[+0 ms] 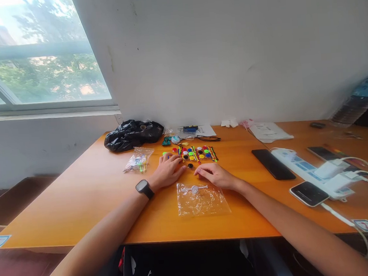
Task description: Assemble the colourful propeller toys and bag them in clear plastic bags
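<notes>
My left hand (169, 170) lies on the table with its fingers stretched out, the tips at the left edge of a group of small coloured round pieces (191, 156). Thin coloured sticks (213, 153) lie in bundles among them. A single black round piece (190, 166) rests between my two hands. My right hand (216, 175) is curled just right of it, thumb and fingers together; what they hold, if anything, is hidden. Nearer me, a clear plastic bag (205, 205) lies flat, with a white round piece with two arms (195, 189) at its upper part.
Left of my left hand sits a clear bag of small parts (138, 160). A black plastic bag (134, 133) and glasses (208, 139) lie farther back. On the right are a black phone (273, 163), a power strip (312, 174) with chargers and cables, and a smaller device (309, 193).
</notes>
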Available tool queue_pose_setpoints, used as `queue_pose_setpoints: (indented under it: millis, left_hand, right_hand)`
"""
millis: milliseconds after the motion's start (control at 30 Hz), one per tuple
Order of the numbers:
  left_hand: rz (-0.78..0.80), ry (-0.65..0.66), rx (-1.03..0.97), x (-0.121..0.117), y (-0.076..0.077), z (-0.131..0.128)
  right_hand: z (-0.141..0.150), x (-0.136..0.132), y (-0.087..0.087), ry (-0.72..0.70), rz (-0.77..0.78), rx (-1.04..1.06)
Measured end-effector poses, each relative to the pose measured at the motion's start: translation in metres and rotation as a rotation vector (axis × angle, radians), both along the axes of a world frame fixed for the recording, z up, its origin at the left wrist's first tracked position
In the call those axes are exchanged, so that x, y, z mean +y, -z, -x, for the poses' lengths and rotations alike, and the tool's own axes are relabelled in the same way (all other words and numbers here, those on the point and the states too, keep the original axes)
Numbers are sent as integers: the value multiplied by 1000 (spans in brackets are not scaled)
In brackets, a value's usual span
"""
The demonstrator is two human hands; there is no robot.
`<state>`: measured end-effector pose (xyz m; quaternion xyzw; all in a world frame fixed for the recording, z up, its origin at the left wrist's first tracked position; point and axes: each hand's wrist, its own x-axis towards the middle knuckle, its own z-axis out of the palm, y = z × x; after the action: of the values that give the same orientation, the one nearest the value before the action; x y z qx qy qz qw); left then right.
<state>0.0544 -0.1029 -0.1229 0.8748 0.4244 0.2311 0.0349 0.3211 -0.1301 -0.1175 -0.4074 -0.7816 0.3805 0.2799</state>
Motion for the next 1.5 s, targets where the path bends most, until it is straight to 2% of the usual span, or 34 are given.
queue_pose_setpoints:
  millis: [667,1233,1500]
  left_hand:
    - [-50,-114,1,5,10,-3]
    - [-54,-141,-5,5,9,-5]
    - [-77,-209,-97,-3,-4,-6]
  right_hand:
    - [1,-1,-3,3,-48,-20]
    - [2,-3,-7,-10,-77,-40]
    - [1,-2,-5,4,-64,-25]
